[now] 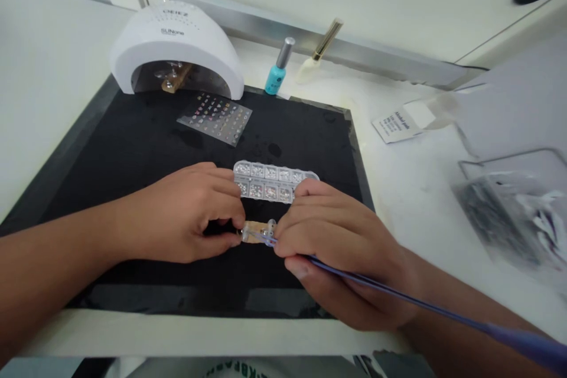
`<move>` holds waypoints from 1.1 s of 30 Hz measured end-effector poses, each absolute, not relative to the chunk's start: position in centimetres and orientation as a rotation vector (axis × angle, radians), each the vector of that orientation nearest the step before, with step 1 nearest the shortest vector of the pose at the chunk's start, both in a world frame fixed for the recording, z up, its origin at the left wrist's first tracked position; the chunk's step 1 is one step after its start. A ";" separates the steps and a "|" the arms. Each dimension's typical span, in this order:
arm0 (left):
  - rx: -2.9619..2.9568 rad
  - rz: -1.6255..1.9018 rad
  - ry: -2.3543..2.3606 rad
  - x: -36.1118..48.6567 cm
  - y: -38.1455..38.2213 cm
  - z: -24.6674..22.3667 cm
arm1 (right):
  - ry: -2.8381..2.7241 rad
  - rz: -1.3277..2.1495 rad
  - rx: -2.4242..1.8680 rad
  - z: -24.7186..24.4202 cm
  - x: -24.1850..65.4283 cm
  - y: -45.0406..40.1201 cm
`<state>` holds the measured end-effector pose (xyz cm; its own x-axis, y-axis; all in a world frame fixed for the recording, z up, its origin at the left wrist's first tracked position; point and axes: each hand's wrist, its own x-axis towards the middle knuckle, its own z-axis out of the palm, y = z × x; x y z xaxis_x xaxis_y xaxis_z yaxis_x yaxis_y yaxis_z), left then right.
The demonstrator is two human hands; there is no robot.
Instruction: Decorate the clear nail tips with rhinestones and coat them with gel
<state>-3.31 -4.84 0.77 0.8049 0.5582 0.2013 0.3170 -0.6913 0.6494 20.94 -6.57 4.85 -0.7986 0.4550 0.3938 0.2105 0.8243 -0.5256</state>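
On a black mat (305, 130), a small wooden piece (254, 231) with clear, shiny bits on it lies between my hands. My left hand (190, 212) pinches its left end between thumb and index finger. A thin purple tool (376, 284) is gripped in my right hand (341, 248), its tip over the wooden piece. Just beyond my fingers sits a clear compartment case (271, 182) filled with tiny shiny stones; my right fingers overlap its right end.
A white lamp (177, 41) stands at the back left with another wooden piece inside. Near it lies a sticker sheet (216, 118). A blue bottle (275, 78), a cream bottle (310, 66), an alcohol pad box (398, 123) and a plastic bag (500, 224) are farther back or right.
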 end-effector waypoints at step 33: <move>2.346 0.508 0.651 -3.5 -4.9 0.7 | -2.454 0.691 -0.512 4.9 21.4 -6.6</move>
